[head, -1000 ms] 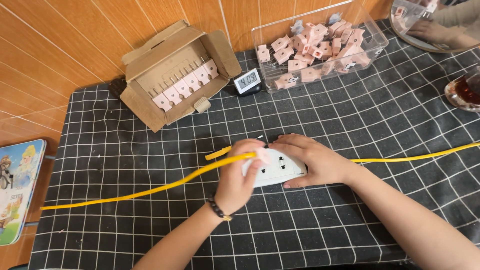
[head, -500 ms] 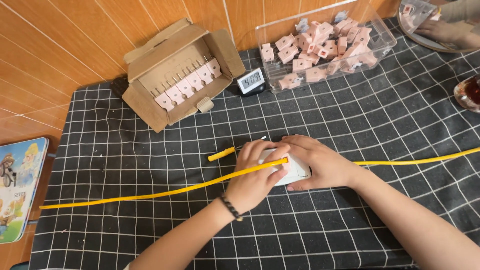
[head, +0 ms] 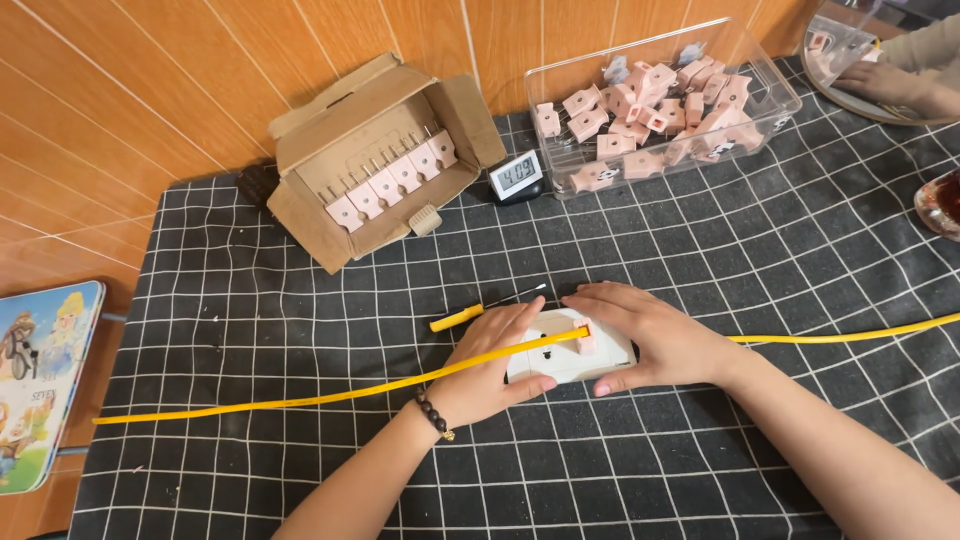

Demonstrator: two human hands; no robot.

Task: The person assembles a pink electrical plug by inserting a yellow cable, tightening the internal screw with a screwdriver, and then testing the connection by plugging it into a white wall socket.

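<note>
A white socket block (head: 566, 359) lies on the black checked cloth (head: 300, 480) in the middle. My left hand (head: 490, 365) grips its left end and pins a long yellow cable (head: 300, 399) across its top. My right hand (head: 655, 335) covers the block's right end, fingers over a small pink part (head: 584, 340) on top. The cable runs out left and right over the cloth. A yellow-handled screwdriver (head: 470, 314) rests just behind my left hand.
An open cardboard box (head: 375, 160) with a row of pink plugs stands back left. A small digital clock (head: 516, 177) sits beside a clear bin (head: 665, 105) of pink plugs. Another person's hand (head: 880, 80) rests at the back right. A picture book (head: 40, 380) lies left.
Both hands and the socket block have stayed in place on the cloth; the view has shifted slightly. The yellow cable lies straighter over the block.
</note>
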